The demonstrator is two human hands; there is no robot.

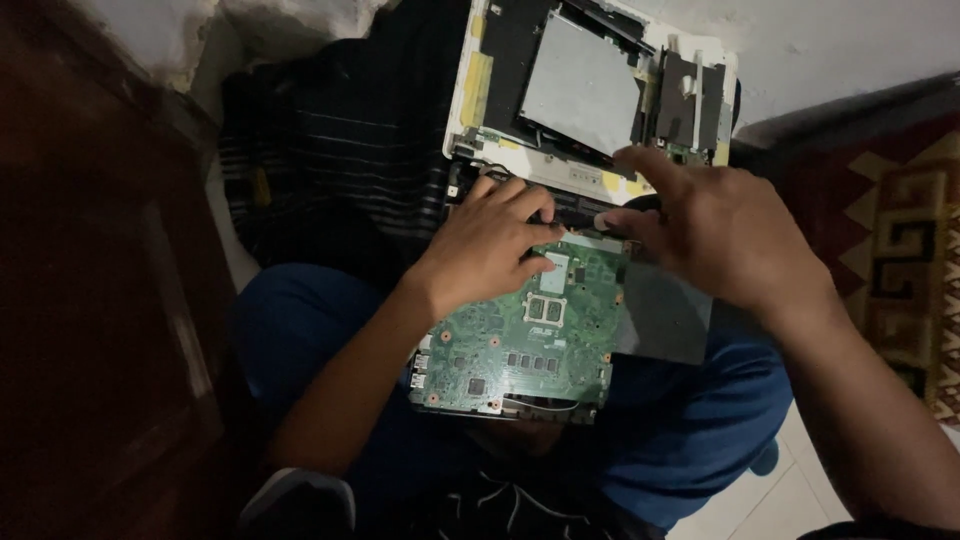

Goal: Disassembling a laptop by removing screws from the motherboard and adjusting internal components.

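Observation:
A green laptop circuit board [520,345] rests on my lap over blue trousers. My left hand [485,245] lies on the board's upper left part, fingers curled and pressing on it near a small silver square. My right hand [715,230] hovers at the board's upper right edge, thumb and forefinger pinching near a small pale piece; what they hold is too small to tell. Just beyond both hands lies an opened white laptop shell [590,85] with a grey metal plate inside.
A dark striped cloth [340,160] lies under the laptop shell. A grey flat sheet [665,315] sits beside the board on the right. A patterned red rug [895,230] covers the floor at right. Dark wooden furniture [100,300] fills the left side.

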